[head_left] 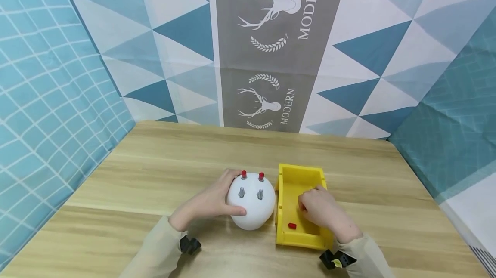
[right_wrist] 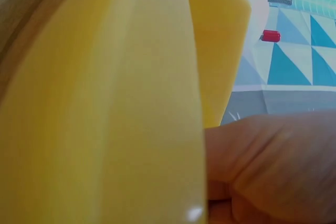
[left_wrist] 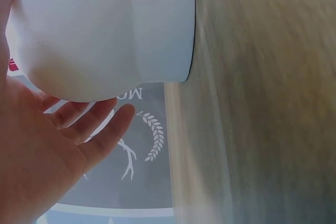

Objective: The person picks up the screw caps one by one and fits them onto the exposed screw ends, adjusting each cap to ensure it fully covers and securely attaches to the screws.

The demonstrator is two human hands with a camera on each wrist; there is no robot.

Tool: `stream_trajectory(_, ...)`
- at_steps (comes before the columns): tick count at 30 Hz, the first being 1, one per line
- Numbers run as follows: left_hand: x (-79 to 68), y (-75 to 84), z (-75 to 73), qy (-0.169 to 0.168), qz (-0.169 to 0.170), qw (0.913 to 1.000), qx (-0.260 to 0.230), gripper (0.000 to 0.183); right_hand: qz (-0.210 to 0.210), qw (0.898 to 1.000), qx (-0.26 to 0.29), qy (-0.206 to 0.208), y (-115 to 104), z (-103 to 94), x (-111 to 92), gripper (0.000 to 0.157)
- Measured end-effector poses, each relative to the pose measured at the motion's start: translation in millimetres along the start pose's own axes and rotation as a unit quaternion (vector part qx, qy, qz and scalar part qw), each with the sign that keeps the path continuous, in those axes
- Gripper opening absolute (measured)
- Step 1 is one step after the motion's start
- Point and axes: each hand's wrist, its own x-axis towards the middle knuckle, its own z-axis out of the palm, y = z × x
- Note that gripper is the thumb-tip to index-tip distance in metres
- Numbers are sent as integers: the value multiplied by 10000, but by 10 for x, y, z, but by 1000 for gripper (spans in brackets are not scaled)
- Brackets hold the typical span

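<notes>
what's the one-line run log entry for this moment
left hand steadies white dome | right hand inside yellow tray | red cap loose in tray | grip unclear

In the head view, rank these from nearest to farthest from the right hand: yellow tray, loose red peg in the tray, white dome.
1. Yellow tray: the right hand is inside it.
2. Loose red peg: on the tray floor, just left of the hand.
3. White dome: outside the tray, to its left, under the left hand.
</notes>
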Motion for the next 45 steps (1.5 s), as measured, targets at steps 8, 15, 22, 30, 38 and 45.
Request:
stream_trajectory(8, -6, -10, 15, -8, 18, 10000, 31, 91, -368, 9987, 57, 347, 56, 49, 4, 20)
stream_trajectory(15, 10, -25, 28, -2, 83, 10000, 2, 90, -420, 9973, 450, 401, 74, 63, 16, 20)
stream_trajectory(22, 22, -33, 15, -21, 105, 9999, 52, 90, -310, 9973, 589, 317, 74, 31, 29, 19)
stream_trajectory(30, 18, -19, 4, -15, 74, 9999, 70, 90, -256, 9971, 599, 382, 51, -29, 8, 18)
stream_trajectory(38, -1, 6, 0, -18, 74, 9999, 71, 92, -244, 9971, 540, 476, 13, -84, -1, 17)
stream_trajectory(45, 1, 16, -4, -31, 87, 10000, 6, 91, -220, 9966, 414, 677, -21, -137, -4, 13)
